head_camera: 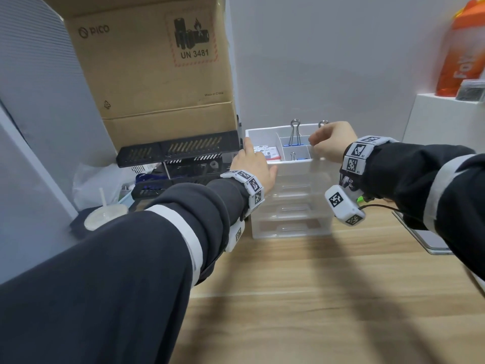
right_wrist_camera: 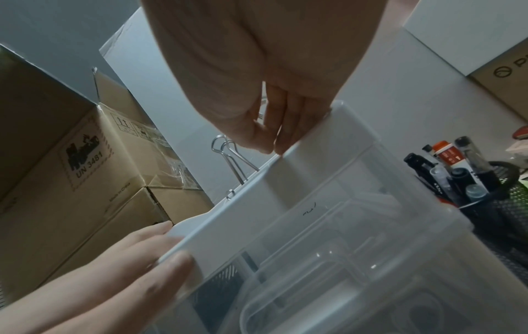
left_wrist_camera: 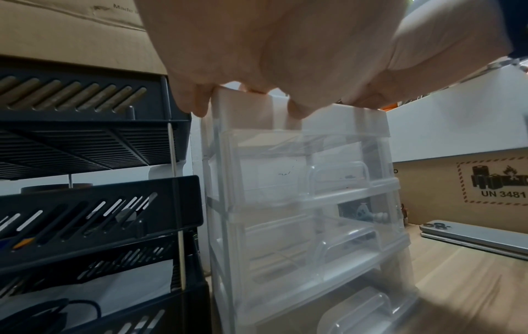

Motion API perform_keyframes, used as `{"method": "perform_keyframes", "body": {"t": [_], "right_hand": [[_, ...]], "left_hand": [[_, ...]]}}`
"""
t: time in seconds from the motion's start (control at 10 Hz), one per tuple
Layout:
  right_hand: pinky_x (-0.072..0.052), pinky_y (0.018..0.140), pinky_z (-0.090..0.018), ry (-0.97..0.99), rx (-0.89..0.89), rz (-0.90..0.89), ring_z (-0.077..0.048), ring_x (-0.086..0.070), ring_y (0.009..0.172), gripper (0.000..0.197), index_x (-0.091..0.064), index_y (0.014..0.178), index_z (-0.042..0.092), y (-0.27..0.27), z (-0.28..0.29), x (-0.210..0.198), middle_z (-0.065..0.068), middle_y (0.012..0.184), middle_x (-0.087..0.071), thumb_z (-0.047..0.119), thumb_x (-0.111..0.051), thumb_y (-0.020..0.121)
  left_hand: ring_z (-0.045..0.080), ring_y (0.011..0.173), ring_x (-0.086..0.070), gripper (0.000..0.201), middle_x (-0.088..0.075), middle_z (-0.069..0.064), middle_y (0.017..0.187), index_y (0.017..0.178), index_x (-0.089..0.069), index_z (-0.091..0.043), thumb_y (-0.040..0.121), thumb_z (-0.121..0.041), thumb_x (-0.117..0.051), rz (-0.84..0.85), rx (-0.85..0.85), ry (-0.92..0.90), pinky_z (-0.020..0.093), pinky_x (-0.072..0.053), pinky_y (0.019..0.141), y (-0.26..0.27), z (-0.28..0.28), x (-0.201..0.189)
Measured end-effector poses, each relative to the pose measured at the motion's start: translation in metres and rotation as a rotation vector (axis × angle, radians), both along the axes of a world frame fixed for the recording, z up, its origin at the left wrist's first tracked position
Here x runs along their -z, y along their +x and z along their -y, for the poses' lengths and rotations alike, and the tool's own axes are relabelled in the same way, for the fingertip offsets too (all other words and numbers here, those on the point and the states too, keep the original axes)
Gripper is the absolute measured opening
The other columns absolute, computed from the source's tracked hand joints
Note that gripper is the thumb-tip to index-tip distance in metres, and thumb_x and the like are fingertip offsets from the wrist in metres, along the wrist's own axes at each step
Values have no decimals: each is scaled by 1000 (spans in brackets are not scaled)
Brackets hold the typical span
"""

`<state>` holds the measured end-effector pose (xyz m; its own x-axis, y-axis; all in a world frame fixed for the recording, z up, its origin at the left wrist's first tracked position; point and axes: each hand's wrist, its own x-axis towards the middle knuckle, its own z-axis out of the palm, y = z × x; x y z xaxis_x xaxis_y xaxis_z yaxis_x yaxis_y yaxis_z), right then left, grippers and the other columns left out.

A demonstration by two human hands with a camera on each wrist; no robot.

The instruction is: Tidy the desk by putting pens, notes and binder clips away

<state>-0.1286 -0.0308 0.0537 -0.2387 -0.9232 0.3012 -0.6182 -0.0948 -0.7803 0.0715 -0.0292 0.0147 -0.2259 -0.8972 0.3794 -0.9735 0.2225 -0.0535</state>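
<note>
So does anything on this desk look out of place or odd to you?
Mostly tidy. The one odd thing: a big cardboard box sits on the thin black paper tray rack, bulky for such a slight stand. In the white organizer, steadied by the left hand and right hand, the binder clips stand upright in their compartments.

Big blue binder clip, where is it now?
Head view: binder clip stands upright in the organizer's rear compartment, between the hands, left of the right hand.
</note>
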Motion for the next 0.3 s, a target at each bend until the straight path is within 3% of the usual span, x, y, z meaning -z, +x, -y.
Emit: {"method": "perform_keyframes", "body": {"t": [0.1, 0.2, 0.3], "right_hand": [[-52, 76, -25, -4, 23, -4, -19, -68, 89, 26, -73, 84, 24, -1, -6, 1, 0, 95, -72, 3, -61, 76], [-50, 76, -24, -28, 61, -5, -19, -67, 90, 24, -74, 85, 23, -2, -15, 1, 0, 99, -71, 5, -60, 78], [-53, 78, -27, -60, 125, 19, -20, -67, 88, 23, -72, 87, 24, -9, -23, 0, -2, 97, -71, 6, -60, 79]], "left_hand": [[35, 118, -48, 55, -33, 23, 147, 130, -52, -5, 94, -46, -44, -26, 6, -54, 41, -40, 100, -2, -7, 2], [32, 115, -46, 49, -48, 17, 128, 121, -56, -6, 91, -44, -45, -14, 39, -147, 40, -38, 100, -3, -17, 4], [30, 113, -46, 43, -52, 14, 118, 116, -57, -7, 90, -40, -45, -27, 81, -176, 38, -39, 99, -2, -22, 5]]}}
